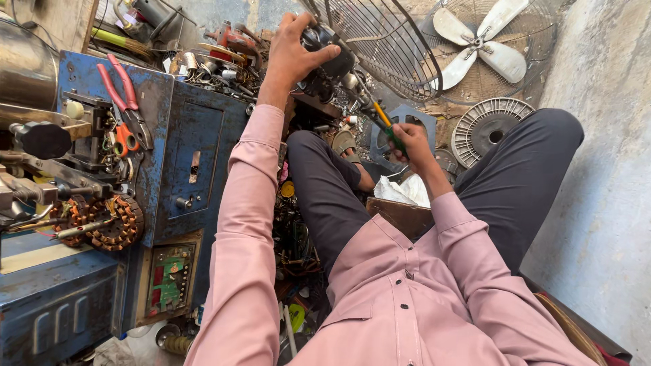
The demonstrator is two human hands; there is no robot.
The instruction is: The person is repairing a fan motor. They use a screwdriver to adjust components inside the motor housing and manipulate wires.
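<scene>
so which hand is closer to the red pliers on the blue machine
Left. The left hand grips the black fan motor, nearer the red pliers; the right hand holds a screwdriver farther off.

A rough grey plaster wall runs along the right side. On the left stands a worn blue metal machine cabinet, red-handled pliers lying on top and a green circuit board set low in its front. Beyond, a white fan blade rests against a wire grille, on what seems dusty ground in daylight.
</scene>
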